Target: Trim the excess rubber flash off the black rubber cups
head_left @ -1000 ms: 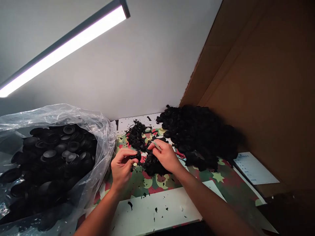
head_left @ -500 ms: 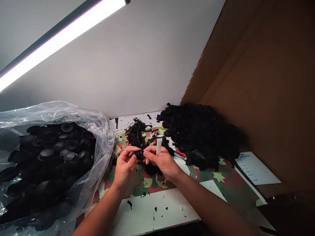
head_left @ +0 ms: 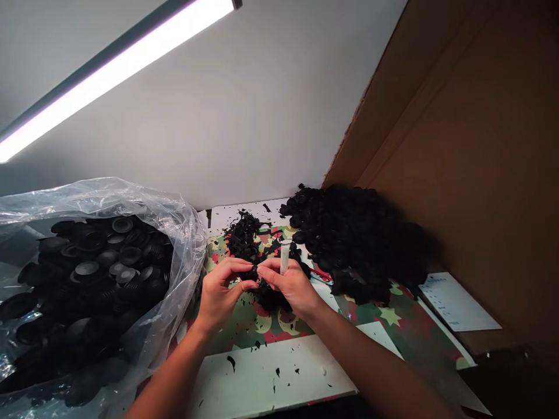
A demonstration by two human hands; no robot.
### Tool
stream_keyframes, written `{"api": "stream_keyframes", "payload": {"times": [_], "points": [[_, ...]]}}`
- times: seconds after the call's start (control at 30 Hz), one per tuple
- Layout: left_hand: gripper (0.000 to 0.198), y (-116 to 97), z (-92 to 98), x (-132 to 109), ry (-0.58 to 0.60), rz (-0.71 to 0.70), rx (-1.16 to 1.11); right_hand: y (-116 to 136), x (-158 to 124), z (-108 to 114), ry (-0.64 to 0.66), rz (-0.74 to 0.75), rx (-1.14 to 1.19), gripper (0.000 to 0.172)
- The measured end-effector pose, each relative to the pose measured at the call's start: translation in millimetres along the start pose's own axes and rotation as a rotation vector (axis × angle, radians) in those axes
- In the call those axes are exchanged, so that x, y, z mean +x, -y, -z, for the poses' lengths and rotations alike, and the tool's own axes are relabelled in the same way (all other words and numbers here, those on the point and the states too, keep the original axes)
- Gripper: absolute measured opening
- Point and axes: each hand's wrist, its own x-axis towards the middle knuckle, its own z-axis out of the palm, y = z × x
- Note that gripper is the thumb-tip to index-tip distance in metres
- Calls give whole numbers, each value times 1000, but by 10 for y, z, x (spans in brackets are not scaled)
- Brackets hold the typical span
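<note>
Over the middle of a work surface covered with a green, red and yellow patterned sheet (head_left: 236, 331), the left hand (head_left: 223, 288) pinches a small, round, black, rubbery part (head_left: 248, 273) between thumb and fingers. The right hand (head_left: 292, 288) closes around a slim, whitish, stick-like tool (head_left: 285, 259) standing upright from its grip, its fingertips meeting the part's right side.

A pale flat board (head_left: 257, 381), dotted with black shavings, lies along the surface's near edge. Towards the far edge sits a loose mound of black scraps (head_left: 244, 233); the far right corner carries a broad black heap (head_left: 362, 244). On the left, a clear plastic bag (head_left: 190, 244) gapes around black discs (head_left: 87, 267). A grey-white wall (head_left: 209, 128) rises behind, a brown cardboard panel (head_left: 480, 174) stands on the right, and a bright tube light (head_left: 122, 77) slants across the upper left.
</note>
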Motion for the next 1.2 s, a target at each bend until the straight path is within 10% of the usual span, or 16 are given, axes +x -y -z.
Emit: {"api": "stream_keyframes", "payload": {"times": [0.2, 0.37, 0.5, 0.73, 1.2], "points": [[3, 21, 38, -31, -40, -117, 157, -17, 16, 49, 25, 86, -188, 36], [3, 51, 99, -29, -33, -152, 249, -7, 41, 252, -249, 344, -259, 65], [4, 82, 119, -33, 16, -198, 295, 41, -9, 347, -89, 343, -188, 80], [3, 110, 109, -32, 67, -247, 338, 56, -125, 206, 53, 582, -430, 10], [5, 133, 123, -55, 120, -281, 453, -45, -8, 254, 150, 984, -830, 12]]}}
